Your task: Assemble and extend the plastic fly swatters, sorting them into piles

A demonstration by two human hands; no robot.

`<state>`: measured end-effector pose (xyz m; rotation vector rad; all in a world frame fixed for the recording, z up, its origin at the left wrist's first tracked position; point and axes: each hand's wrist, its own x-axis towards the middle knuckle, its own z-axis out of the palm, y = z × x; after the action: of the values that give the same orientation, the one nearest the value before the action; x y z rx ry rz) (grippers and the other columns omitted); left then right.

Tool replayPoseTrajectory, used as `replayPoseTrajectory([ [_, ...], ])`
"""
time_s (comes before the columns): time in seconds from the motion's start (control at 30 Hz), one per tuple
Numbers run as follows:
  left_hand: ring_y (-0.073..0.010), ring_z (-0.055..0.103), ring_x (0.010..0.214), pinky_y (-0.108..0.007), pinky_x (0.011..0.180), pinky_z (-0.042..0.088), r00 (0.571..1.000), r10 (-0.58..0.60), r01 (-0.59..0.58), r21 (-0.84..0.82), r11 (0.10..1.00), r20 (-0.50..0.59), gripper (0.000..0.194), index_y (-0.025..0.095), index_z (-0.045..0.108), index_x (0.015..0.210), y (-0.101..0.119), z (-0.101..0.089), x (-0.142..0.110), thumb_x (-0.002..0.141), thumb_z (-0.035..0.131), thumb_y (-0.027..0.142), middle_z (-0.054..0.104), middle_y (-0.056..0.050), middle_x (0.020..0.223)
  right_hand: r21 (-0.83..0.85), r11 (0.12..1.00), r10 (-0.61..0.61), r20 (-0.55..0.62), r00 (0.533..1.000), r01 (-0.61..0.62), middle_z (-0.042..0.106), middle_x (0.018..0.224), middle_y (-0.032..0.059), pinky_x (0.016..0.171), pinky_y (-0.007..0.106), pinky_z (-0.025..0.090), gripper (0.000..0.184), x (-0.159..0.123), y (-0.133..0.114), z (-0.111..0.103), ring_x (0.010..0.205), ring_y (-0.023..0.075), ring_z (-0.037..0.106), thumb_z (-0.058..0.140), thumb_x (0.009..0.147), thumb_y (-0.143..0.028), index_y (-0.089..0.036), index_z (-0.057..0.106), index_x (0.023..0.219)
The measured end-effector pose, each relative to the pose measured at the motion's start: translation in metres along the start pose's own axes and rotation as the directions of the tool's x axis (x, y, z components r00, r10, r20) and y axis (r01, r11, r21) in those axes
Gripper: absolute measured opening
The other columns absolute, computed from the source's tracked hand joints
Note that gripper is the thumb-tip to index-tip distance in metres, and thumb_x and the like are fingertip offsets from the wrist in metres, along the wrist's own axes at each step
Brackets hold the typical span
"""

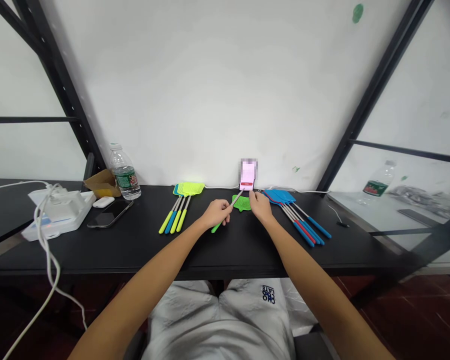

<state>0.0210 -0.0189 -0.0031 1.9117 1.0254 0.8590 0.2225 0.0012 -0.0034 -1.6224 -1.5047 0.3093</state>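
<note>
My left hand point(216, 214) is closed around a thin metal rod with a green handle point(216, 228), the shaft of a fly swatter. Its shaft slants up to the right, toward the lit phone point(247, 174) leaning on the wall. Below the shaft is a green swatter head point(242, 203) on the table; whether the two are joined I cannot tell. My right hand point(261, 205) is beside the head, its fingers pinched together near the phone's lower edge; what they hold, if anything, is hidden.
Yellow and blue fly swatters point(190, 188) lie to the left, blue and red ones point(281, 196) to the right. Farther left are a water bottle point(124, 172), a cardboard box point(103, 183), a dark phone point(110, 214), a white case point(104, 202) and a power strip point(58, 215) with cables.
</note>
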Motion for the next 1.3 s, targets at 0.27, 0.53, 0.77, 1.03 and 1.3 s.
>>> replayPoseTrajectory([
  [0.27, -0.0081, 0.046, 0.035, -0.020, 0.041, 0.035, 0.989, 0.013, 0.000, 0.087, 0.996, -0.147, 0.030, 0.018, 0.051, 0.077, 0.003, -0.002, 0.000, 0.089, 0.047, 0.045, 0.053, 0.005, 0.047, -0.477, 0.874, 0.099, -0.008, 0.995, -0.091, 0.053, 0.124, 0.0294, 0.098, 0.048, 0.033, 0.081, -0.001, 0.003, 0.021, 0.119, 0.0405, 0.046, 0.051, 0.077, -0.072, -0.004, 0.055, 0.121],
  [0.53, -0.0098, 0.049, 0.037, -0.021, 0.045, 0.037, 0.986, 0.015, 0.015, 0.173, 0.985, -0.167, 0.032, 0.018, 0.054, 0.075, 0.002, -0.003, -0.001, 0.088, 0.048, 0.046, 0.055, 0.004, 0.046, -0.482, 0.874, 0.127, 0.106, 0.986, -0.061, 0.051, 0.129, 0.0279, 0.100, 0.046, 0.034, 0.090, 0.002, -0.002, 0.021, 0.123, 0.0389, 0.045, 0.063, 0.067, -0.073, -0.006, 0.050, 0.125],
  [0.77, -0.0093, 0.048, 0.035, -0.020, 0.044, 0.036, 0.985, 0.019, 0.012, 0.182, 0.983, -0.169, 0.033, 0.018, 0.053, 0.074, 0.000, -0.002, -0.001, 0.088, 0.047, 0.047, 0.055, 0.004, 0.046, -0.327, 0.945, 0.087, 0.173, 0.981, -0.027, 0.057, 0.122, 0.0219, 0.090, 0.039, 0.044, 0.089, 0.023, 0.018, 0.008, 0.116, 0.0341, 0.053, 0.083, 0.050, -0.053, -0.008, 0.052, 0.121],
  [1.03, -0.0099, 0.049, 0.037, -0.021, 0.044, 0.036, 0.987, 0.015, 0.015, 0.185, 0.983, -0.163, 0.030, 0.018, 0.053, 0.073, 0.003, -0.003, -0.003, 0.087, 0.048, 0.045, 0.056, 0.003, 0.047, -0.005, 0.999, -0.038, 0.144, 0.989, 0.039, 0.067, 0.080, 0.0039, 0.071, 0.027, 0.046, 0.023, 0.023, 0.028, 0.017, 0.080, 0.0210, 0.064, 0.075, 0.062, -0.023, -0.017, 0.066, 0.082],
  [1.3, -0.0090, 0.048, 0.036, -0.020, 0.042, 0.036, 0.983, 0.014, 0.020, 0.182, 0.983, -0.185, 0.029, 0.018, 0.052, 0.073, 0.004, -0.003, -0.003, 0.088, 0.049, 0.044, 0.056, 0.004, 0.048, -0.032, 0.981, -0.183, 0.168, 0.969, 0.191, 0.066, 0.070, 0.0021, 0.064, 0.023, 0.041, 0.018, 0.013, 0.016, 0.011, 0.068, 0.0170, 0.060, 0.055, 0.083, -0.030, -0.019, 0.064, 0.073],
])
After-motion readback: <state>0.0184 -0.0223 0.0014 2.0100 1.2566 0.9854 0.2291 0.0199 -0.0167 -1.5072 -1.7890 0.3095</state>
